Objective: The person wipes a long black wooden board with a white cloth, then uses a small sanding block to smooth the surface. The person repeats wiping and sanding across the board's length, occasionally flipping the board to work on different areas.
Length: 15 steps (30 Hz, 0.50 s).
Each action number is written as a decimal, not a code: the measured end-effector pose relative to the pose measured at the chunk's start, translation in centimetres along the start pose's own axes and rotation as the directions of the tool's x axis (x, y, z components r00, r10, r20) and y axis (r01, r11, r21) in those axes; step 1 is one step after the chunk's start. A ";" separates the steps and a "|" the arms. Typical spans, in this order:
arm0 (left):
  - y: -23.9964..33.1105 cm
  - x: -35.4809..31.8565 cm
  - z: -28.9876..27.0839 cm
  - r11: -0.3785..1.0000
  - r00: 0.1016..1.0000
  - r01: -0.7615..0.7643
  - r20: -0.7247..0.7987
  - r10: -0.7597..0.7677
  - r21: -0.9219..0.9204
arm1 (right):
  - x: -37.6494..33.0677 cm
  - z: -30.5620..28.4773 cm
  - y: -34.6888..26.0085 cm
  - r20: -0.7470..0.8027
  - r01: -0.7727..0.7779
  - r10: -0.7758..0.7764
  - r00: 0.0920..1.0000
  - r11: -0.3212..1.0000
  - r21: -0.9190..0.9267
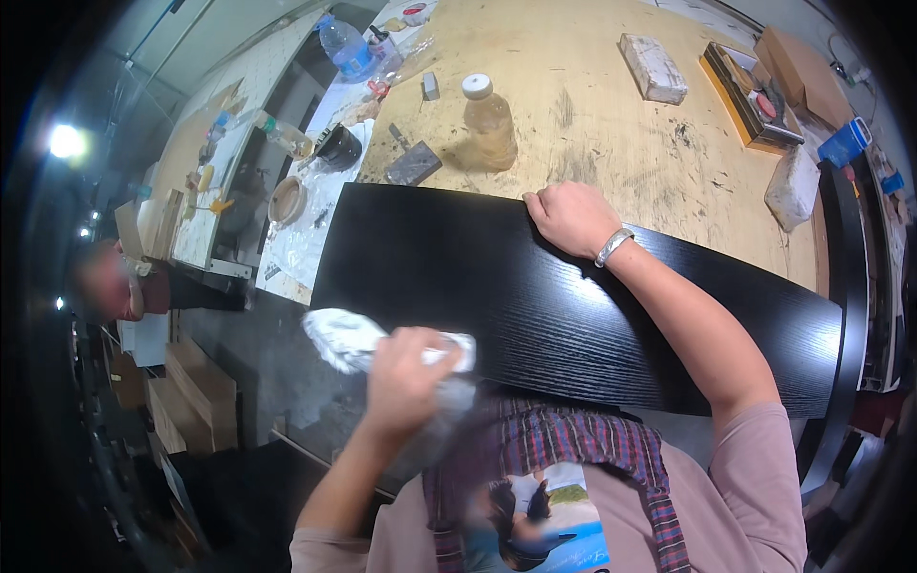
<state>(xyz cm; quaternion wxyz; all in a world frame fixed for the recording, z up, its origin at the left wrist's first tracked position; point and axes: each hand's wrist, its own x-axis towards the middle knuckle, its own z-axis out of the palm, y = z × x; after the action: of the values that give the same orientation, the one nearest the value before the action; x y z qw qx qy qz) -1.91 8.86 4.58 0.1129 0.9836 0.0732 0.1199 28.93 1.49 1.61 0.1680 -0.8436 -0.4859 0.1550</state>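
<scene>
A long black board (430,258) with a wood-grain surface lies across the near part of the worktable. My left hand (406,377), slightly smeared by motion, is closed round a white cloth (342,339) at the board's near left edge. Part of the cloth hangs out beyond the fingers on both sides. My right hand (576,218), with a silver bangle (614,246) at the wrist, grips the far edge of the board, its fingertips partly hidden beyond that edge. Just past the board stands a capped clear bottle (491,129) of yellowish liquid.
A dark flat block (414,164) lies left of the bottle, a small grey block (430,86) farther back. At left are a black cup (338,148) and a tape roll (287,201). Wrapped bundles (653,69) and an open box (750,95) sit at right. Another person (119,282) is far left.
</scene>
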 end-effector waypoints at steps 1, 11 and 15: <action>-0.9 -0.9 -0.8 0.997 0.999 0.050 -0.023 -0.048 0.059 | 0.0 0.1 0.1 -0.003 0.000 0.000 1.000 1.000 0.004; -3.3 -0.5 -0.6 0.971 0.986 0.155 -0.087 -0.141 0.179 | -0.1 -0.1 -0.2 -0.009 -0.002 0.002 1.000 1.000 0.001; -4.7 1.3 1.1 0.910 0.931 0.359 -0.151 -0.333 0.207 | -0.1 0.0 -0.3 -0.028 0.028 -0.028 0.999 1.000 0.005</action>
<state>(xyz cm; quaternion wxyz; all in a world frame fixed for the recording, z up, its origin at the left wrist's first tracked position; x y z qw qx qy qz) -0.96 13.40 2.64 0.0127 0.9530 0.2664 0.1437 28.66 1.53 1.72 0.1791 -0.8383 -0.4950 0.1419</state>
